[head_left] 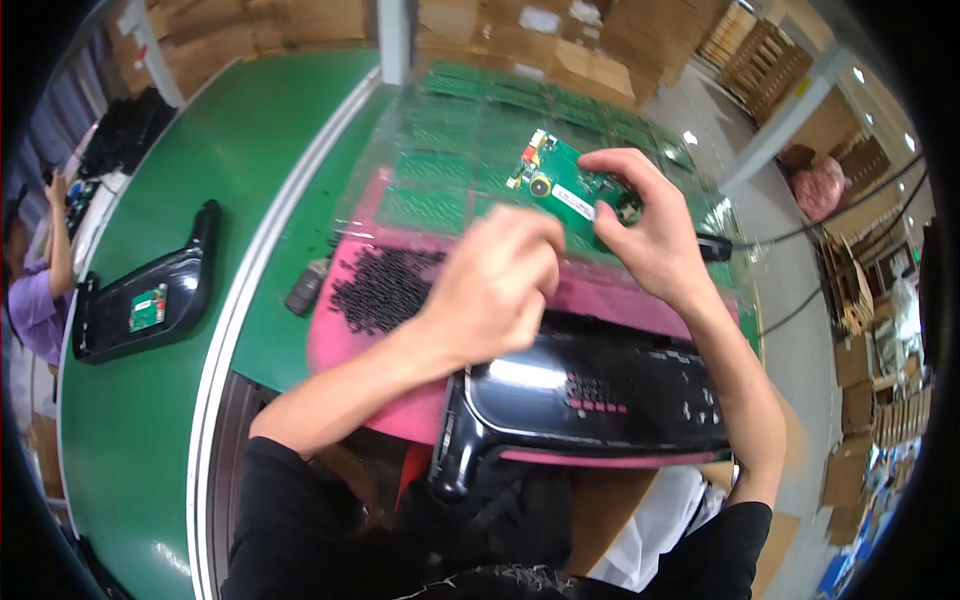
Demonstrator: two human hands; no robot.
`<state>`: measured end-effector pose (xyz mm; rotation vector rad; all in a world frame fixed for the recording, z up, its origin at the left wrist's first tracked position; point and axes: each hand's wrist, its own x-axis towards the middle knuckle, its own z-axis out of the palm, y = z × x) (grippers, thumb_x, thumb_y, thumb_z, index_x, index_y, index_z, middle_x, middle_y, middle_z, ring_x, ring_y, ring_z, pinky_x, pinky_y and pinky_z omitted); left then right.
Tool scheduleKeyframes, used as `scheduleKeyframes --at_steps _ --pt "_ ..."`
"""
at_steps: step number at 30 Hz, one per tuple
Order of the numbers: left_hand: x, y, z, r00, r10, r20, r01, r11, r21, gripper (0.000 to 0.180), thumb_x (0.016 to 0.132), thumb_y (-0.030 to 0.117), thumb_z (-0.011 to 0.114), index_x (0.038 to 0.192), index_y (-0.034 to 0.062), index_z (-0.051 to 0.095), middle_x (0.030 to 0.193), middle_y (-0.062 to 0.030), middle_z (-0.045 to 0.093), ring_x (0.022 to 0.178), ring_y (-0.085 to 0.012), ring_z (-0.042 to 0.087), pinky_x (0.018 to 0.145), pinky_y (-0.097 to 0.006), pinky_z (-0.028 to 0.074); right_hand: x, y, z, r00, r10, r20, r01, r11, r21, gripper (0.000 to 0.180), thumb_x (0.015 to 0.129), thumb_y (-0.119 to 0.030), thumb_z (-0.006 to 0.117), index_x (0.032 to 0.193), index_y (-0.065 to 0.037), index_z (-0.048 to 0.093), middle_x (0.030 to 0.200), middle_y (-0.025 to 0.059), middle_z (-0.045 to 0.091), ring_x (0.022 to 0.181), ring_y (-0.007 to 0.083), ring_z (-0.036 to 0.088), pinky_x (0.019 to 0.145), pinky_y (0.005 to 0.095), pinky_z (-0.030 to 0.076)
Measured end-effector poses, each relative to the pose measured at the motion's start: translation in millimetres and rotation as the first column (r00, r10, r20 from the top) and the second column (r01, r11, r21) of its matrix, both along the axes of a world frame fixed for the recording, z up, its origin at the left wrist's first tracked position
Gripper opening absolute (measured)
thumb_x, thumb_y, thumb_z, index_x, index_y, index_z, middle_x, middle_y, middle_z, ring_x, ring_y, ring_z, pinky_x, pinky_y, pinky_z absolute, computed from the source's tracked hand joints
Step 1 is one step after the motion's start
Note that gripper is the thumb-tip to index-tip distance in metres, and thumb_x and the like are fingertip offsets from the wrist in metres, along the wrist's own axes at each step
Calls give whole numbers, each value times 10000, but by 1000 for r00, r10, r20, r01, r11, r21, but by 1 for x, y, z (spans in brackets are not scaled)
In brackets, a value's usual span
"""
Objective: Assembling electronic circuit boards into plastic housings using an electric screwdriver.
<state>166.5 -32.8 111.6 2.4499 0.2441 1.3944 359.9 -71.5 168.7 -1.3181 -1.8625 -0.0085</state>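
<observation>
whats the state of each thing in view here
Circuit board, raised in the right hand
Left hand, curled, blurred
Small black parts, heaped loose on the pink mat
Near black housing, lying on the pink mat
Far black housing, lying hollow side up
Second circuit board, lying in the far black housing

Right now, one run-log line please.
right hand: holding green circuit board | left hand: curled, contents unclear | black housing: on pink mat

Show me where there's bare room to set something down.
Free: the green surface left of the pale rail, both nearer than the black housing there and beyond it toward the cartons. Crowded: the pink mat, with small black pieces heaped by the left hand, a black shell across its near side and a clear tray behind.
</observation>
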Motion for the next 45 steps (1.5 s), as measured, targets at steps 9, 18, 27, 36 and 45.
scheduleKeyframes --at_steps 9,18,27,36,45 --pt "4 -12 7 962 -75 -263 108 988 111 697 592 108 834 1233 49 567 1158 -87 594 1125 -296 511 953 -403 404 16 -116 -13 975 58 -213 -121 946 -299 456 764 99 551 1211 10 540 1125 155 611 1072 286 604 941 343 468" --pt "9 -17 3 961 -205 -185 224 970 93 475 613 86 834 1052 8 668 900 -98 654 915 -281 615 789 -375 492 18 -140 -31 861 -24 -508 -93 974 -204 363 805 110 621 1150 25 544 1032 102 614 967 162 625 897 276 497" --pt "8 -15 0 958 -242 -157 249 968 30 279 687 32 770 951 19 681 847 -78 657 869 -263 617 739 -365 501 25 -135 -32 990 -109 -91 119 987 107 304 691 123 711 961 17 618 921 125 647 842 251 638 751 309 513" --pt "6 -13 6 942 -312 -119 301 948 -108 262 719 9 737 973 0 676 861 -108 658 859 -256 620 748 -356 502 28 -143 -32 959 -276 70 266 955 131 374 707 77 750 1071 29 677 847 121 654 706 223 623 643 276 494" --pt "10 -22 -4 842 -463 -278 287 819 -496 712 616 137 874 1258 29 587 1054 -94 596 877 -183 604 696 -279 542 23 -168 -34 647 -499 -577 166 830 -532 171 897 -43 650 1041 39 693 829 32 676 728 62 606 672 193 496"
